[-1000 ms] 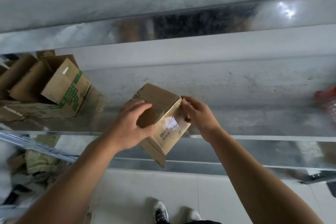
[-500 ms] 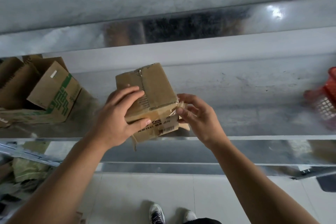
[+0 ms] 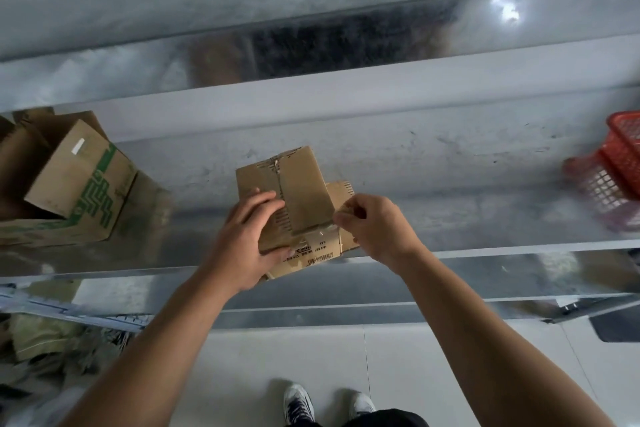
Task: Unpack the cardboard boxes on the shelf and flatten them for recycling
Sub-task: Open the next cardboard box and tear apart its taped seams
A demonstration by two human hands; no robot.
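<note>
A small brown cardboard box [image 3: 298, 191] rests on the front part of the metal shelf [image 3: 450, 218], top flaps partly raised, a barcode label on its near side. My left hand [image 3: 247, 239] presses down on its left top and grips its near left corner. My right hand [image 3: 377, 225] pinches the edge of the right-hand flap, where clear tape shows at the seam. What is inside the box is hidden.
A larger open cardboard box [image 3: 72, 180] with green print stands on the shelf at the left. A red plastic basket [image 3: 616, 163] sits at the right edge. Crumpled packing and flattened cardboard [image 3: 45, 340] lie on the floor lower left. My shoes [image 3: 298, 406] stand on pale tiles.
The box turned from tilted in the air to lying flat on the shelf. My right hand went from its side to pinching the right flap, which has lifted open.
</note>
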